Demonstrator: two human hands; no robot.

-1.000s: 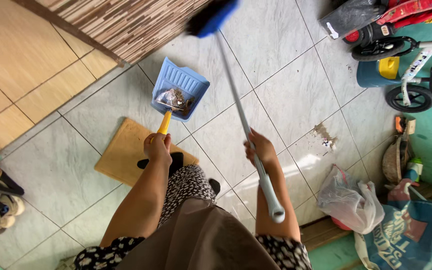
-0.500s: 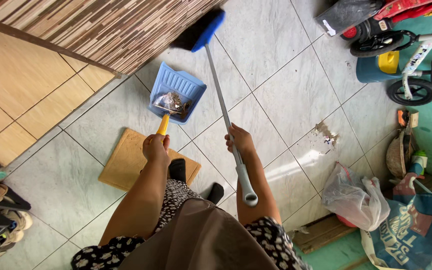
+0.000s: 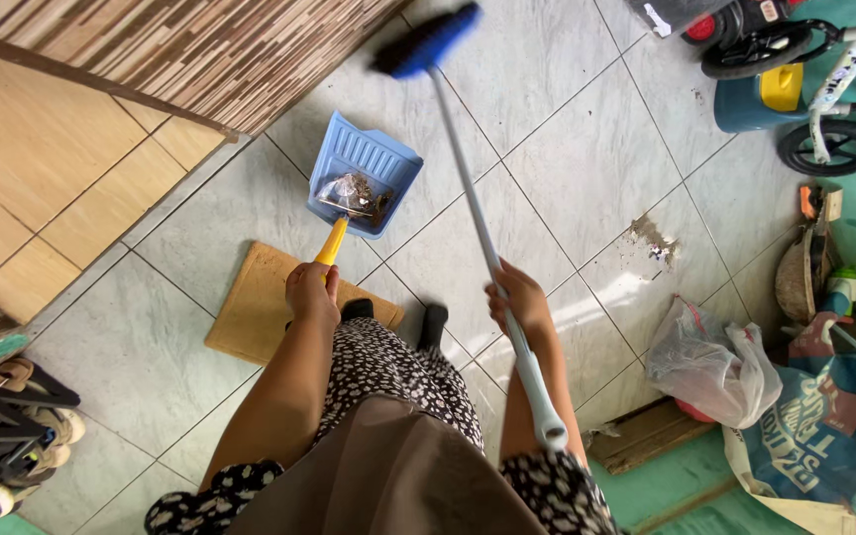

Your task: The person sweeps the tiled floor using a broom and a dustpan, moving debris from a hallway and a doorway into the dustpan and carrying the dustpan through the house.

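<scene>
Gripping the yellow handle (image 3: 330, 242) of a blue dustpan (image 3: 364, 186), left hand (image 3: 311, 293) has its fingers clamped round the handle's near end. Dustpan sits on the grey tiled floor (image 3: 567, 178), just past a tan doormat (image 3: 255, 302), open mouth facing away from the person; debris and a bit of clear wrapper (image 3: 351, 193) lie inside it. Right hand (image 3: 517, 297) is wrapped tight on the grey pole of a broom (image 3: 478, 223), about two thirds down its length. Pole slants up and left, blue brush head (image 3: 426, 42) near the top edge, beyond the dustpan and apart from it; can't tell if the bristles touch the floor. Small dirt pile (image 3: 654, 240) lies right of the pole. Clear plastic bag (image 3: 710, 362) further right, near a blue sack (image 3: 829, 436). Child's bike (image 3: 824, 99) top right. Sandals on a rack (image 3: 7, 421) at lower left.
</scene>
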